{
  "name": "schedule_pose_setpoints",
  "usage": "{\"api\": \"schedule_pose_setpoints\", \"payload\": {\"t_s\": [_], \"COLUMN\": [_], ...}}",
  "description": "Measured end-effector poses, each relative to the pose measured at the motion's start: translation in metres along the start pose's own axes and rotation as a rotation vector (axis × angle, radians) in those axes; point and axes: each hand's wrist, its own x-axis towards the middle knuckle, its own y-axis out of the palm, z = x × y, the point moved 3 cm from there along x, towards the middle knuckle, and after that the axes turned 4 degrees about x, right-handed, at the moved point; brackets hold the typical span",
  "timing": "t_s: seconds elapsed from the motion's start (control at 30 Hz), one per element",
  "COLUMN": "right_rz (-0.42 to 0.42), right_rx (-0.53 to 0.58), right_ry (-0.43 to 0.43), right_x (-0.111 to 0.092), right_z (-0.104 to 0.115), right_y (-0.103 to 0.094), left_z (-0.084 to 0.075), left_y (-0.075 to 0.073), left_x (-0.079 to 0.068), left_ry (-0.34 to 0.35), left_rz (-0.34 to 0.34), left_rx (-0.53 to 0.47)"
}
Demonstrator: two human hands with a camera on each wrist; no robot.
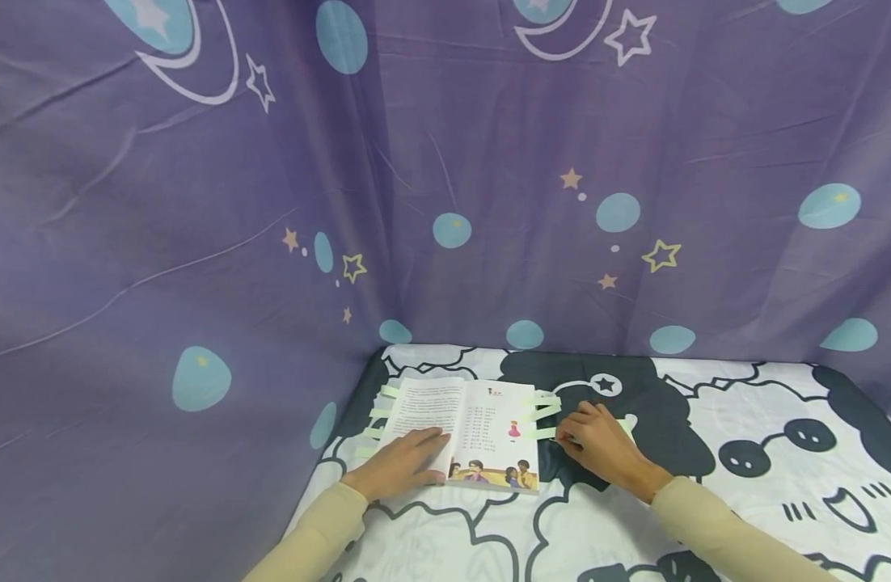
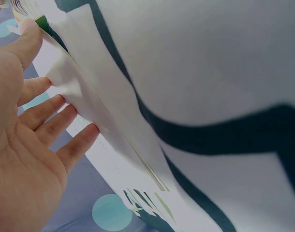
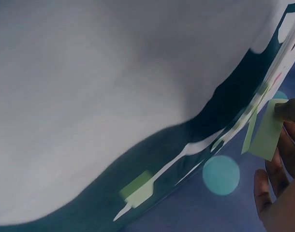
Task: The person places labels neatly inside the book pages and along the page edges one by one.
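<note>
An open book (image 1: pixel 482 404) lies on the patterned cloth, printed text on its left page and colourful pictures on its right. My left hand (image 1: pixel 402 465) rests on the lower part of the left page; in the left wrist view its fingers (image 2: pixel 77 145) stretch over the paper. At the book's right side, my right hand (image 1: pixel 598 444) pinches a pale green sticky note (image 3: pixel 267 133) between thumb and fingers, close to the page edge. More green sticky notes (image 1: pixel 546 411) stick out from the right edge, and several others (image 1: pixel 378 413) from the left edge.
A small green pad of notes (image 3: pixel 138 188) lies on the cloth to the right, partly behind my right hand in the head view. The black and white cartoon cloth (image 1: pixel 766 501) covers the surface. Purple curtains (image 1: pixel 489 162) hang behind and on the left.
</note>
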Motion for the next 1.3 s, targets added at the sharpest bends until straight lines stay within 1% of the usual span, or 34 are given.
{"api": "schedule_pose_setpoints", "payload": {"t_s": [0.17, 0.5, 0.57, 0.73, 0.87, 0.97, 1.1, 1.2, 1.3], "right_rz": [0.017, 0.095, 0.113, 0.120, 0.129, 0.154, 0.218, 0.263, 0.306], "right_rx": [0.025, 0.033, 0.035, 0.028, 0.028, 0.042, 0.044, 0.012, -0.030], "right_ry": [0.002, -0.022, -0.031, -0.063, -0.068, -0.070, -0.125, -0.187, -0.223], "right_x": [0.007, 0.017, 0.018, 0.018, 0.018, 0.019, 0.022, 0.022, 0.022], "right_z": [0.010, 0.029, 0.031, 0.033, 0.034, 0.034, 0.036, 0.038, 0.041], "right_y": [0.008, 0.021, 0.023, 0.027, 0.029, 0.027, 0.023, 0.020, 0.018], "left_z": [0.000, 0.000, -0.001, -0.001, -0.001, -0.001, 0.000, 0.001, 0.002], "left_y": [0.000, 0.001, 0.000, 0.000, 0.000, 0.000, 0.002, 0.002, 0.003], "left_x": [0.000, -0.001, -0.001, -0.001, -0.001, -0.001, 0.000, 0.000, 0.000], "left_ry": [0.002, 0.003, 0.003, 0.006, 0.009, 0.009, 0.010, 0.012, 0.011], "left_rz": [-0.003, -0.005, -0.007, -0.010, -0.014, -0.015, -0.015, -0.020, -0.021], "left_rx": [0.002, -0.011, -0.013, -0.012, -0.008, -0.001, -0.001, -0.003, -0.001]}}
